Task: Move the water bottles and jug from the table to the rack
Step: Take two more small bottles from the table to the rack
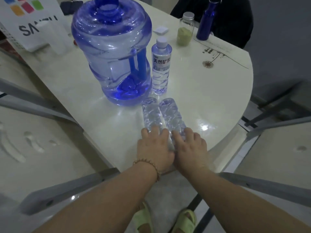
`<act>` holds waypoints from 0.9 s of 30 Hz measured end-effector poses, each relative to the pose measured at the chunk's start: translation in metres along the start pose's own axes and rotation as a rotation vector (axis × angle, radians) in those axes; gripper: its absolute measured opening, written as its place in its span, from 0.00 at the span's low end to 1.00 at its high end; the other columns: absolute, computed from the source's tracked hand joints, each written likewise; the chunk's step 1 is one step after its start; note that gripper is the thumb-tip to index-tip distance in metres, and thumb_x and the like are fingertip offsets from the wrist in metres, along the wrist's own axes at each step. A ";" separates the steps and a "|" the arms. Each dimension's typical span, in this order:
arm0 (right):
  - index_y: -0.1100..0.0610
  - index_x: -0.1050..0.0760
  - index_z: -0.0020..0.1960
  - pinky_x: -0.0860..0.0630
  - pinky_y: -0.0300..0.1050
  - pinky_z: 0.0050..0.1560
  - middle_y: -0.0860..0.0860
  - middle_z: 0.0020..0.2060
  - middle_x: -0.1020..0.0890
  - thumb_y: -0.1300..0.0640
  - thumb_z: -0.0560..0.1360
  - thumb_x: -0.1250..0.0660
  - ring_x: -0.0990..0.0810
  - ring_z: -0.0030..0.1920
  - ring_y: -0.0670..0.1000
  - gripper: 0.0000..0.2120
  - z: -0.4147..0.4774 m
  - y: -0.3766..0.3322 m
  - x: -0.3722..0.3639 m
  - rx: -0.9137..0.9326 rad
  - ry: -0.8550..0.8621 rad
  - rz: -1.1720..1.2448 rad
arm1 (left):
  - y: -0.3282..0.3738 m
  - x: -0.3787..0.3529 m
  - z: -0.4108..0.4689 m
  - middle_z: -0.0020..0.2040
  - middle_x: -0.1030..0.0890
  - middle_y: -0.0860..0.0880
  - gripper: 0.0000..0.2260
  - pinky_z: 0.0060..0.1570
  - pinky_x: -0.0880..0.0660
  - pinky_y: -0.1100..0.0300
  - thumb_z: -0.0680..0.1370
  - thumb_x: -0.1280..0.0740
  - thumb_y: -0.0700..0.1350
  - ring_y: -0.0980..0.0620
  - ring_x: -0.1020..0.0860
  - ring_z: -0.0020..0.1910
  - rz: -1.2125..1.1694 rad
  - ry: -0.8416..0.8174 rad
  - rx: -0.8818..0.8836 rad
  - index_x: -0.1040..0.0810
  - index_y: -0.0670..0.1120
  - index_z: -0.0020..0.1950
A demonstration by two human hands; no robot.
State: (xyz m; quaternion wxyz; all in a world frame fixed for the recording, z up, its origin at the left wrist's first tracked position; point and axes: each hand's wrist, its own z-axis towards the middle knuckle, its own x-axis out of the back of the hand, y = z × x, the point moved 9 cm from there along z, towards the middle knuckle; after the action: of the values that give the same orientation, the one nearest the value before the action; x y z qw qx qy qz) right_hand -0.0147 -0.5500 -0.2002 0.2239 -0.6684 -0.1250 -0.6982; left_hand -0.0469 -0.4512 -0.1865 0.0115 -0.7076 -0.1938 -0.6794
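Head view, left hand [154, 147]: lower centre of frame, beaded bracelet [152, 166] at the wrist. Fingers curled over the near end of the left clear ribbed plastic bottle [150, 113], gripping it.
Head view, right hand [190, 145]: just right of the left hand and touching it. Fingers curled over the near end of the right clear ribbed plastic bottle [170, 113], gripping it.
Lying pair: flat on the glossy white table [210, 98], side by side, bases pointing toward frame centre. Cap ends hidden under the hands.
Upright bottle: clear plastic water bottle with white cap and printed label [160, 68], centre of frame, just beside the jug and just beyond the lying pair.
Jug: large translucent blue plastic water jug [112, 52], upper centre-left, upright on the table.
Rack: not in view.
Other items: glass jar of green powder [185, 29] and dark blue metal bottle [206, 21], upper right. White paper bag with coloured squares [30, 22], upper left.
Step in hand (judged): picking up the lying pair, one bottle per hand.
Progress (judged): early; all three bottles and the jug are on the table.
Technique: get each thumb under its bottle before lifting. Grip firmly but without crushing, since thin ribbed walls probably flex. Raise straight up and draw back toward the lower frame, clear of the upright bottle, which looks easy to topple.
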 end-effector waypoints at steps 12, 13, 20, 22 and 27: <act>0.45 0.60 0.76 0.23 0.54 0.50 0.56 0.76 0.63 0.50 0.76 0.37 0.43 0.70 0.65 0.39 0.030 -0.011 -0.028 0.008 -0.218 -0.039 | -0.014 -0.028 0.035 0.76 0.66 0.50 0.29 0.65 0.33 0.44 0.79 0.42 0.45 0.36 0.55 0.74 -0.187 -0.172 0.253 0.52 0.56 0.77; 0.45 0.59 0.76 0.23 0.53 0.50 0.56 0.76 0.63 0.51 0.76 0.37 0.40 0.68 0.64 0.38 0.032 -0.009 -0.026 -0.011 -0.210 -0.022 | -0.014 -0.027 0.036 0.76 0.66 0.50 0.29 0.64 0.32 0.45 0.79 0.41 0.45 0.37 0.54 0.74 -0.190 -0.163 0.252 0.51 0.56 0.76; 0.45 0.53 0.75 0.25 0.52 0.54 0.51 0.77 0.58 0.54 0.75 0.36 0.35 0.65 0.59 0.36 0.012 0.016 -0.002 -0.130 -0.200 0.117 | 0.014 -0.015 0.023 0.76 0.63 0.52 0.35 0.67 0.34 0.47 0.72 0.33 0.43 0.39 0.48 0.72 -0.266 -0.168 0.108 0.45 0.53 0.75; 0.46 0.52 0.76 0.26 0.52 0.55 0.51 0.77 0.56 0.54 0.75 0.36 0.35 0.65 0.58 0.35 -0.005 0.036 0.024 -0.172 -0.150 0.126 | 0.042 -0.003 0.012 0.77 0.62 0.51 0.36 0.70 0.38 0.49 0.72 0.33 0.42 0.40 0.49 0.74 -0.291 -0.163 0.064 0.45 0.52 0.76; 0.46 0.52 0.76 0.31 0.52 0.61 0.50 0.77 0.55 0.53 0.76 0.36 0.39 0.68 0.57 0.35 -0.043 0.103 0.126 -0.281 0.066 0.168 | 0.149 0.062 -0.007 0.78 0.58 0.51 0.34 0.72 0.44 0.52 0.75 0.33 0.45 0.43 0.52 0.75 -0.348 -0.024 -0.135 0.46 0.51 0.77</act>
State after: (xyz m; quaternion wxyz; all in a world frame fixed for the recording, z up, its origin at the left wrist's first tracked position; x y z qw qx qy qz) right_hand -0.0036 -0.6782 -0.0919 0.1897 -0.6780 0.0377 -0.7092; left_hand -0.0109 -0.5746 -0.0893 -0.1562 -0.6707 -0.2674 -0.6740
